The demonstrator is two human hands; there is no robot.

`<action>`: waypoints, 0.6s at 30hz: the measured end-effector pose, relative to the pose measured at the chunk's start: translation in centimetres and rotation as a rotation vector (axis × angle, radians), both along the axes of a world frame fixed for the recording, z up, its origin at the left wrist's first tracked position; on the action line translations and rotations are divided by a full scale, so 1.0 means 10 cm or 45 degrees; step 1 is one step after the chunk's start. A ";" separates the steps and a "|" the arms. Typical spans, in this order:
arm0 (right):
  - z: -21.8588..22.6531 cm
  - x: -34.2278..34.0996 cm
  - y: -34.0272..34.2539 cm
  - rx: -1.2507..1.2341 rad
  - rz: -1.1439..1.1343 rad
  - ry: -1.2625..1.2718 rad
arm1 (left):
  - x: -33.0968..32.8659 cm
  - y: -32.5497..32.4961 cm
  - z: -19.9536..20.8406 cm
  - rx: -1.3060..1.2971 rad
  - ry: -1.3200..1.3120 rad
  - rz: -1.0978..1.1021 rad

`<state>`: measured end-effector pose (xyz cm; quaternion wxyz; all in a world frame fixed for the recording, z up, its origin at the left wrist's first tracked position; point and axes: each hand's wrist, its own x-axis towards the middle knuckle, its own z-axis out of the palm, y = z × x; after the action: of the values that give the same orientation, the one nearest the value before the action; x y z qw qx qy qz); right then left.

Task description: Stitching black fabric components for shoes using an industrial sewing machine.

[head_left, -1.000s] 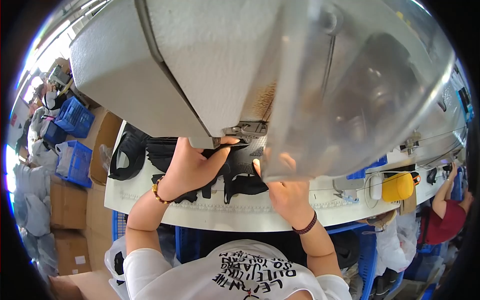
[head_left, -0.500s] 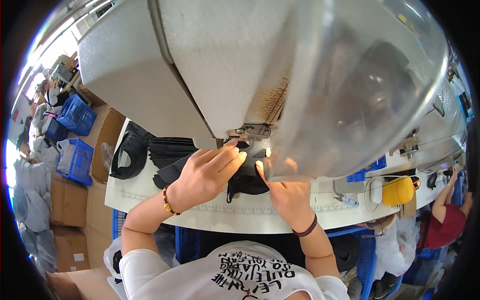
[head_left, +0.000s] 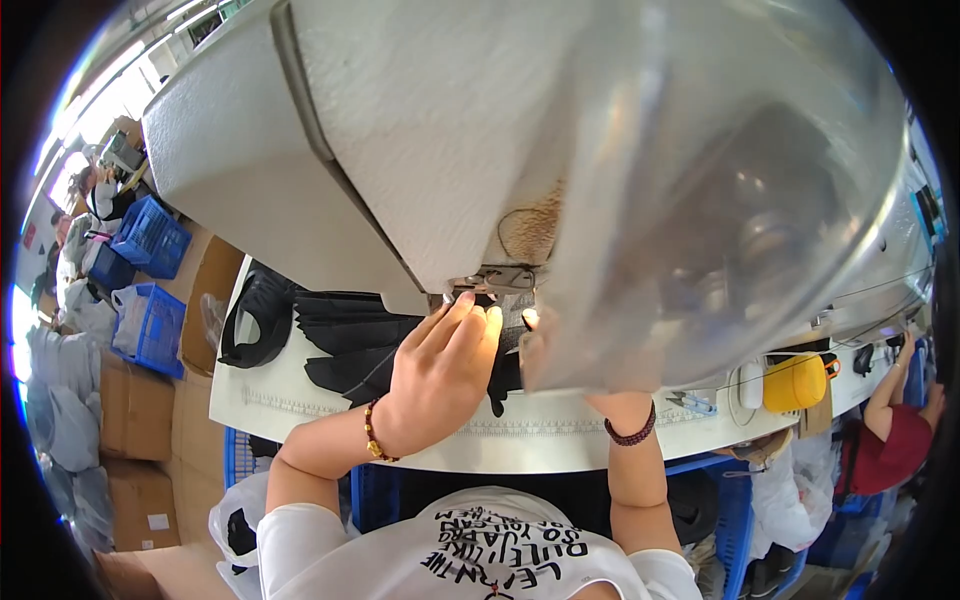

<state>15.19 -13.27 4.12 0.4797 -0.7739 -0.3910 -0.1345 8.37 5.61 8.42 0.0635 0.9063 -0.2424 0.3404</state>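
Observation:
A sewing machine (head_left: 370, 130) fills the upper middle, its presser foot (head_left: 492, 282) low over a black fabric piece with a grey woven part (head_left: 515, 312). My left hand (head_left: 437, 370) lies beside the foot, fingers drawn together at the tips; what they hold is hidden. Dark thread trails past its wrist side. On the fabric's other side is my right hand (head_left: 585, 372), blurred behind a clear plastic shield (head_left: 690, 250). Its lit fingertip and thumb close at the grey part's edge. Black fabric pieces (head_left: 345, 325) are fanned out left of my left hand.
A curved black band (head_left: 258, 325) rests at the table's left end. A ruler strip (head_left: 530, 425) runs along the front edge. Right of the shield are small snips (head_left: 692, 403) and a yellow container (head_left: 793, 385). Blue crates (head_left: 150, 320) and cartons (head_left: 150, 410) stand left; another person (head_left: 885, 445) sits right.
My left hand has turned more upright and shifted right, its fingers drawing together. My right hand has slid further behind the shield. A loose thread now shows by my left wrist.

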 end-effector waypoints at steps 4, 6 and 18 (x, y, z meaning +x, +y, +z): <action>0.10 -0.01 -0.08 -0.004 -0.029 -0.114 | 0.00 -0.06 -0.03 -0.033 -0.026 0.075; 0.15 0.02 -0.10 0.110 0.030 -0.107 | -0.01 -0.10 -0.03 -0.047 -0.044 0.104; 0.08 0.30 -0.06 0.063 -0.040 -0.045 | 0.00 -0.41 -0.09 -0.106 -0.160 0.403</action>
<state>18.23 -13.82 4.96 0.4895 -0.7652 -0.3840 -0.1653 8.39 1.53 7.50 0.0313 0.9066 -0.0859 0.4119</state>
